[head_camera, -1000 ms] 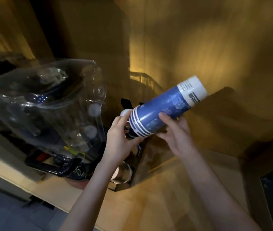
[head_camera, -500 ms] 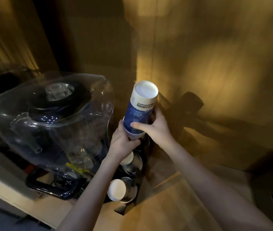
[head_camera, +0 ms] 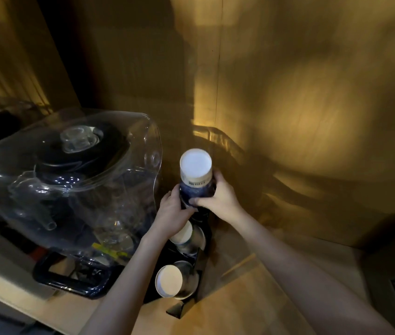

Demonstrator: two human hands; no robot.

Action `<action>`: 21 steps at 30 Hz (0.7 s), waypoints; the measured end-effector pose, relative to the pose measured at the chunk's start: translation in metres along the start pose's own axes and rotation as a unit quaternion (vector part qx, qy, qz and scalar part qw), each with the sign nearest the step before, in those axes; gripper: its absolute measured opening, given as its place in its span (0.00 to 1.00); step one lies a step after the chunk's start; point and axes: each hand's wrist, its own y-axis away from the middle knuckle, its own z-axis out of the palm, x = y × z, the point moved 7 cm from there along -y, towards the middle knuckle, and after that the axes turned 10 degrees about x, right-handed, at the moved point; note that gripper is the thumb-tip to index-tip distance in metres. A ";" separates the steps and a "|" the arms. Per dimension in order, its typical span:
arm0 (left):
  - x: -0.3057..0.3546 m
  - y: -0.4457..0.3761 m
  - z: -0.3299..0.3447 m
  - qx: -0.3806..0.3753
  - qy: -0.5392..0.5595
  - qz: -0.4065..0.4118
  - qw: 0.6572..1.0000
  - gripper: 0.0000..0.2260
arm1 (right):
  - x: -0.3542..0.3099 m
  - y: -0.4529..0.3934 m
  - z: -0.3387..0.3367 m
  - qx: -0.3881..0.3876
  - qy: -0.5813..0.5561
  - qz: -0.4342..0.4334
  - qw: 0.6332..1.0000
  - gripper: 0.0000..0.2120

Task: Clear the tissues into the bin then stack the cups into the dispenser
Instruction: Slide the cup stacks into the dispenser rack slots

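Observation:
A stack of blue paper cups (head_camera: pixel 196 176) stands upside down, its white base facing up, over the top of the black cup dispenser (head_camera: pixel 197 259). My left hand (head_camera: pixel 173 215) grips the stack's lower left side. My right hand (head_camera: pixel 218 198) wraps its lower right side. The stack's bottom end is hidden by my fingers. Two more stacks of white-bottomed cups (head_camera: pixel 169 281) sit in lower slots of the dispenser, one (head_camera: pixel 183 234) just under my left hand. No tissues or bin are in view.
A large clear plastic water jug (head_camera: pixel 70 180) on a black base with a handle (head_camera: pixel 67 279) stands close to the left of the dispenser. Wooden walls enclose the back and right. The wooden counter (head_camera: pixel 240 305) runs under my right forearm.
The cup stack was tilted sideways one second ago; it has been turned upright and lowered onto the dispenser's top. Both hands moved down with it.

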 end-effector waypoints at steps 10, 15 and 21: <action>0.023 0.007 -0.031 0.133 0.098 0.097 0.982 0.27 | 0.040 0.003 0.019 -0.053 0.033 0.074 0.995 0.35; 0.018 0.005 -0.011 0.063 -0.021 0.115 0.991 0.24 | 0.056 0.010 0.028 -0.067 0.033 0.106 0.992 0.33; 0.010 0.010 0.013 0.035 -0.172 0.147 0.973 0.27 | 0.041 0.009 0.019 -0.005 0.071 0.026 0.997 0.27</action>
